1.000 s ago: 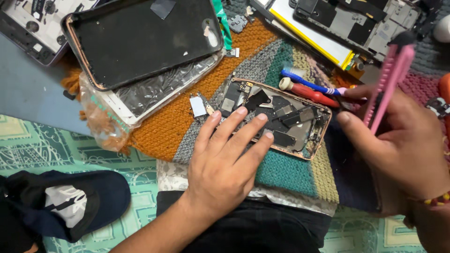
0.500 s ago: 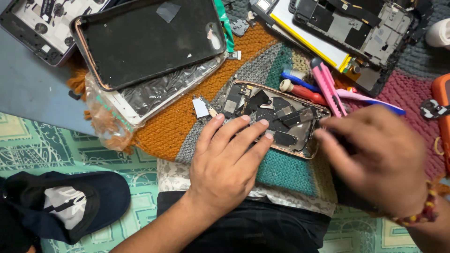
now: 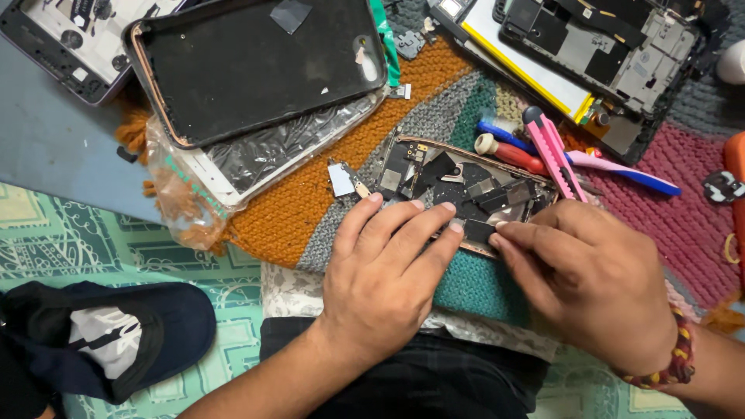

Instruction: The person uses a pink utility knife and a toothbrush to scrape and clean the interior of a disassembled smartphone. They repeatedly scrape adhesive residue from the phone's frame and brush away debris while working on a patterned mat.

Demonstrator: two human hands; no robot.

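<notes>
An opened phone frame (image 3: 458,182) full of small dark parts lies on a knitted mat (image 3: 310,194). My left hand (image 3: 384,271) rests flat on the mat, its fingertips touching the frame's near edge. My right hand (image 3: 586,275) presses its fingertips on the frame's lower right corner, around a small black part; I cannot tell whether it is pinched. A pink utility knife (image 3: 551,147) lies on the mat just beyond the frame, next to a red-handled screwdriver (image 3: 516,155) and a blue tool (image 3: 621,171).
A black phone back cover (image 3: 256,70) sits on a bagged panel (image 3: 256,159) at upper left. Another opened phone (image 3: 597,54) lies at upper right. A small loose metal piece (image 3: 341,180) lies left of the frame. A dark cap (image 3: 109,341) sits at lower left.
My right hand put down the pink utility knife beside the screwdrivers and came down onto the frame's right corner. My left hand has stayed in place.
</notes>
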